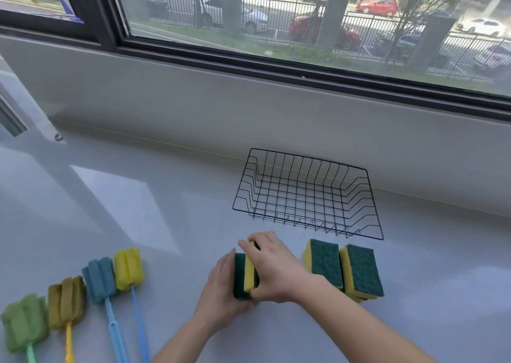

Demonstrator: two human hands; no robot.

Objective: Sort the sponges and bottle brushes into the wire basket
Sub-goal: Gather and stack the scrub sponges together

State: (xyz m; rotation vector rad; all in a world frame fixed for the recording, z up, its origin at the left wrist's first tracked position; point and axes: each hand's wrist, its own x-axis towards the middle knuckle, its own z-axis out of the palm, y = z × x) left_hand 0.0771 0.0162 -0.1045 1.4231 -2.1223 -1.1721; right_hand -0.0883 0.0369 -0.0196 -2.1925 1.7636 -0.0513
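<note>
A black wire basket [309,194] stands with nothing in it on the grey counter, near the wall under the window. In front of it, both hands hold a yellow-and-green sponge [244,275] turned on its edge. My left hand [221,293] cups its left and lower side. My right hand [272,265] grips it from above and the right. Two more sponges, green side up, lie to the right [325,264] [362,271]. Several sponge-headed bottle brushes lie at the lower left: green [23,319], brown [66,301], blue [98,279], yellow [127,268].
The counter [166,210] runs back to a low grey wall [249,113] below a dark-framed window. The brush handles reach past the frame's bottom edge. A metal frame part [11,119] stands at the far left.
</note>
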